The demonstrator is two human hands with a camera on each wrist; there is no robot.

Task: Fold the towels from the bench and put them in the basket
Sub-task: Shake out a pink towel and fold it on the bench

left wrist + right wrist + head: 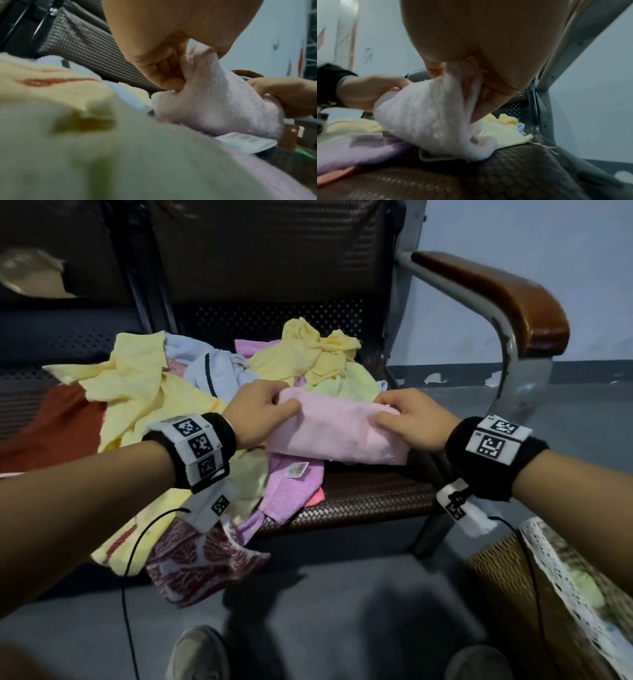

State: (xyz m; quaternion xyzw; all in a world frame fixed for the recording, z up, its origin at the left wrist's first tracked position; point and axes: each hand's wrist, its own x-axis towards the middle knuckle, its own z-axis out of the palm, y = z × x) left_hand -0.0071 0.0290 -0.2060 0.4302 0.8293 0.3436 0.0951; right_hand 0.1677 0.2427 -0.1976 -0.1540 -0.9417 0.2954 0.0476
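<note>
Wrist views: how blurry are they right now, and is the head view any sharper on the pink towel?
Left wrist view: foreground pale towel badly out of focus; pink towel soft. Right wrist view: motion-smeared throughout. Head view: dim, but the pink towel, left hand and right hand are clear.
</note>
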